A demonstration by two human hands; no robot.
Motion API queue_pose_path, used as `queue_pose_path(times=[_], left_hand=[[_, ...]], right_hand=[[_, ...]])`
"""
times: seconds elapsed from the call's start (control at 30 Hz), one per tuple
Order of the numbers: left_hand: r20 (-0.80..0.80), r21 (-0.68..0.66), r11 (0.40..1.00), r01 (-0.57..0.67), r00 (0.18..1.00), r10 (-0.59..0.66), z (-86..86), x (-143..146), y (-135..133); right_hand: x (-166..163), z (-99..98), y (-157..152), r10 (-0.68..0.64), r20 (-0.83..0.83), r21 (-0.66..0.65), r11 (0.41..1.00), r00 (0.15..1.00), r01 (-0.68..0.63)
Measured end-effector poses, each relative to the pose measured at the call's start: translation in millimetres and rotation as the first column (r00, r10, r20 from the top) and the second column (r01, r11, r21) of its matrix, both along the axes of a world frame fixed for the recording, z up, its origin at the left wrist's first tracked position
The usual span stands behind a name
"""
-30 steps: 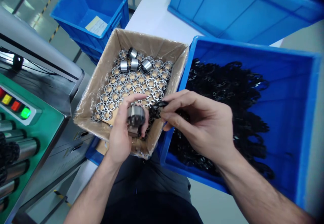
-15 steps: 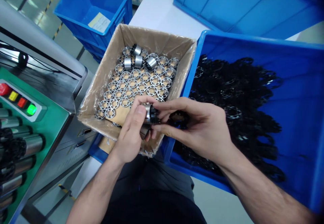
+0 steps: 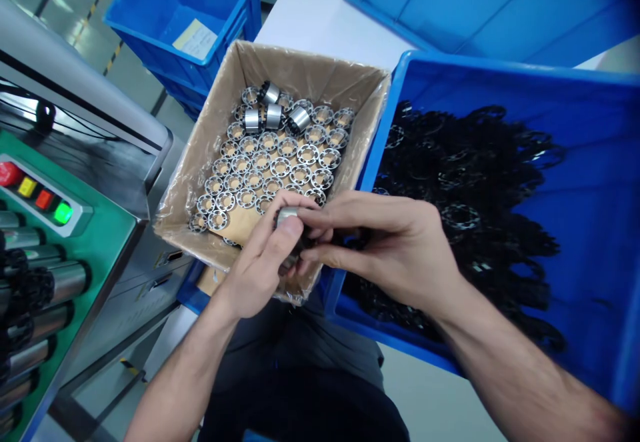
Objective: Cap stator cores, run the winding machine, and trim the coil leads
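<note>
My left hand point(image 3: 265, 255) is wrapped round a silver metal cylinder point(image 3: 288, 214) that looks like a motor core; its thumb lies across it. My right hand point(image 3: 395, 242) reaches in from the right, thumb and fingers pinched at the dark end of that same cylinder. Fingers hide most of the dark part. Both hands hover over the front right corner of a carton point(image 3: 310, 62) lined with clear plastic. Inside it, similar cores point(image 3: 267, 142) stand upright in rows, and several point(image 3: 300, 121) lie on their sides on top.
On the right, a blue bin point(image 3: 590, 229) holds a heap of black ring-shaped parts point(image 3: 465, 182). Another blue bin point(image 3: 480, 9) stands behind it. At the left is a green machine panel point(image 3: 100, 242) with coloured buttons and metal cylinders. A blue crate point(image 3: 150, 9) holds a paper.
The cylinder has turned in my left hand, its black toothed end now hidden by fingers. My left thumb has shifted right over it. My right hand stays at its end.
</note>
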State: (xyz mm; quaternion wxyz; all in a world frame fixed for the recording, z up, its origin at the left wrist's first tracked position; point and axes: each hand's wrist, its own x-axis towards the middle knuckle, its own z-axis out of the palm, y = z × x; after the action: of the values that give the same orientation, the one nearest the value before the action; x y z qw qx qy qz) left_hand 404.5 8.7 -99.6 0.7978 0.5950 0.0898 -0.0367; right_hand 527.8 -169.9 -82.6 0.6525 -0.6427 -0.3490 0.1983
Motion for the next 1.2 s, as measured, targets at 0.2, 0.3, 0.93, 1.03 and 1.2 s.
queue_pose_path(times=[0.2, 0.3, 0.93, 1.03, 1.2], left_hand=[[-0.096, 0.823, 0.536, 0.188, 0.976, -0.194, 14.0, 0, 45], [-0.155, 0.85, 0.477, 0.223, 0.972, -0.178, 10.3, 2, 57], [-0.236, -0.32, 0.902, -0.29, 0.946, 0.221, 11.1, 26, 0], [-0.24, -0.313, 0.914, -0.258, 0.953, 0.187, 13.6, 25, -1], [-0.232, -0.311, 0.92, -0.237, 0.958, 0.168, 13.6, 26, -3]], right_hand=[[45, -4.8, -56, -0.216, 0.216, -0.279, 0.921, 0.952, 0.272], [45, -22.9, -85, 0.037, 0.379, -0.645, 0.727, 0.925, 0.235], [15, -37.7, -85, 0.559, 0.029, -0.962, 0.241, 0.829, -0.129], [21, -35.7, -93, 0.543, 0.027, -0.941, 0.298, 0.839, -0.163], [29, -40.5, -106, 0.444, 0.059, -0.887, 0.434, 0.894, -0.157]])
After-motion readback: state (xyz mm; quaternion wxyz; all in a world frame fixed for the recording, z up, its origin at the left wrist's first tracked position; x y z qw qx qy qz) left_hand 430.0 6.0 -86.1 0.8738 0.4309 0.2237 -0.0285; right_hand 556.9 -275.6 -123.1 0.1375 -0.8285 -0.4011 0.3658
